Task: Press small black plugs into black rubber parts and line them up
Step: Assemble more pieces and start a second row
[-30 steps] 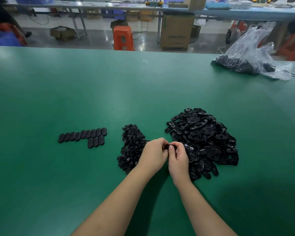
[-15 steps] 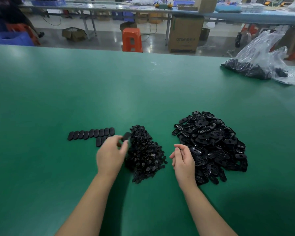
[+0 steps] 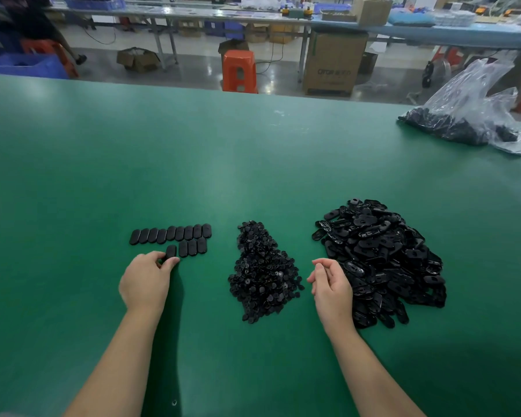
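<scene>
On the green table lie two rows of finished black rubber parts. My left hand pinches one more black rubber part at the left end of the nearer, shorter row, and the part touches the table. A pile of small black plugs sits in the middle. A bigger heap of unfilled black rubber parts lies to the right. Between the two piles my right hand hovers with loosely curled fingers and holds nothing.
A clear plastic bag with more black parts lies at the table's far right. Beyond the far edge stand an orange stool, a cardboard box and long workbenches.
My hands parted from in front of the piles. The left hand carried the assembled part leftward and set it down at the end of the nearer row. The right hand stayed by the heap, empty.
</scene>
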### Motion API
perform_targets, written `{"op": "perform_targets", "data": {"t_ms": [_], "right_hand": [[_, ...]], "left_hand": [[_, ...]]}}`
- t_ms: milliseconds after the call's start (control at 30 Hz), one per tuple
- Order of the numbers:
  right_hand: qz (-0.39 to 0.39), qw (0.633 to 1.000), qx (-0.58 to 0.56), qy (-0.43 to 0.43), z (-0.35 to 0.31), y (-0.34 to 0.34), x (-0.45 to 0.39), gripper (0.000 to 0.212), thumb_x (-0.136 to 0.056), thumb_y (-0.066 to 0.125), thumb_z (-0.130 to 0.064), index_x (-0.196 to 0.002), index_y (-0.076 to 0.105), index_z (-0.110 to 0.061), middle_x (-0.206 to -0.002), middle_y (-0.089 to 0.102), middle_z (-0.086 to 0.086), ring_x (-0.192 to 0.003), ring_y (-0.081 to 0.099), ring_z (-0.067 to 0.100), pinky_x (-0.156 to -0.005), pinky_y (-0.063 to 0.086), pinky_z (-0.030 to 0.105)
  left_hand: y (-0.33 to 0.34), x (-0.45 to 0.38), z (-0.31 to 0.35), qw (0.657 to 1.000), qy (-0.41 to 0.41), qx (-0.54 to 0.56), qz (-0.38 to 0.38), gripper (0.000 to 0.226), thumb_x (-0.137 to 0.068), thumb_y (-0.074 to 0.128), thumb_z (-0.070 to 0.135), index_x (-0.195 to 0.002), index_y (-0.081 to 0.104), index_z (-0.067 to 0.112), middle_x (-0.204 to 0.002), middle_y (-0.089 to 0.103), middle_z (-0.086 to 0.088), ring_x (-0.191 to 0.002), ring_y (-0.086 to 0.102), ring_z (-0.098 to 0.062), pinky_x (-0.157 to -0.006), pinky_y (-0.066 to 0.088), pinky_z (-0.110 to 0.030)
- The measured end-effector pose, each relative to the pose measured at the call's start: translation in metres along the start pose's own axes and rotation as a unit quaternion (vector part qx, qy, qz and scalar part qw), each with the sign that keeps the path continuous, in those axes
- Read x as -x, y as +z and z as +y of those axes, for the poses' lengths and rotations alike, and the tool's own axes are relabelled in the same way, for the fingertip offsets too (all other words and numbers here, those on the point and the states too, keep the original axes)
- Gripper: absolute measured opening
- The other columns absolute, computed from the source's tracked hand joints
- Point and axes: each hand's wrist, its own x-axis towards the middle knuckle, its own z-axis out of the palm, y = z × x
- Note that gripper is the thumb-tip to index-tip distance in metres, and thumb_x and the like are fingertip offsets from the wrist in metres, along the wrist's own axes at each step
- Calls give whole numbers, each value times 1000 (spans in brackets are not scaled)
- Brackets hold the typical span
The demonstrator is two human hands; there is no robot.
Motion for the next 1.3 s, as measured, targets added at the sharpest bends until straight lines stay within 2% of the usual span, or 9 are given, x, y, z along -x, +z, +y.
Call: {"op": "perform_targets", "data": {"t_ms": [200,467,633,733,800,933,1033,1167,1300], "right_hand": [[4,1000,11,-9,0,1,0,15,-105,51,-20,-97,62,-26,-73,66,-3,-52,46,10,-48,39,27],[2,1000,9,-7,1,1,0,15,-105,50,-21,-97,62,-26,-74,65,-3,-54,46,12,-51,39,32],[3,1000,12,-11,1,1,0,16,-105,50,-19,-97,62,-26,-72,65,-7,-54,46,13,-51,39,33],[1,1000,15,-13,1,0,0,16,-105,50,-19,-96,62,-26,-72,66,-7,-54,46,14,-51,39,32],[1,1000,19,-15,1,0,1,17,-104,50,-19,-95,62,-27,-72,66,-8,-54,46,13,-51,39,31],[2,1000,25,-18,1,1,0,17,-104,51,-19,-94,62,-28,-72,66,-9,-52,45,11,-51,39,30],[-2,1000,28,-15,2,2,0,16,-104,51,-19,-95,62,-27,-72,66,-8,-51,45,11,-50,38,31],[-5,999,35,-15,3,2,0,18,-104,51,-19,-93,62,-28,-73,66,-4,-51,44,11,-49,38,32],[-6,998,53,-26,3,3,0,19,-104,52,-23,-90,62,-29,-74,66,-1,-51,46,8,-49,38,29]], "left_hand": [[4,-8,2,1000,9,-6,4,30,-92,67,46,-105,75,20,-90,62,-2,-76,50,-22,-63,41,-32],[0,-10,8,1000,10,12,5,35,-92,68,45,-111,70,17,-96,66,-3,-83,61,-26,-68,51,-37],[4,3,17,990,132,48,35,19,-92,69,31,-87,70,13,-88,57,0,-72,55,-23,-57,45,-34],[9,9,24,979,201,29,7,22,-93,68,29,-82,70,10,-81,57,-1,-78,54,-23,-60,47,-35],[14,11,27,976,216,22,-10,23,-94,67,29,-82,70,10,-78,56,-1,-79,52,-22,-62,47,-36],[20,15,33,977,207,45,-15,19,-95,65,24,-85,70,8,-79,55,-1,-81,51,-21,-67,46,-37],[21,19,42,977,205,61,-19,15,-96,62,23,-90,71,12,-80,56,3,-76,52,-16,-60,42,-31],[30,34,62,970,213,98,-69,17,-99,58,30,-105,73,24,-80,59,13,-69,52,-3,-56,38,-26],[40,44,78,969,210,90,-93,25,-100,54,38,-115,72,31,-74,51,15,-70,53,-9,-55,35,-25]]}}
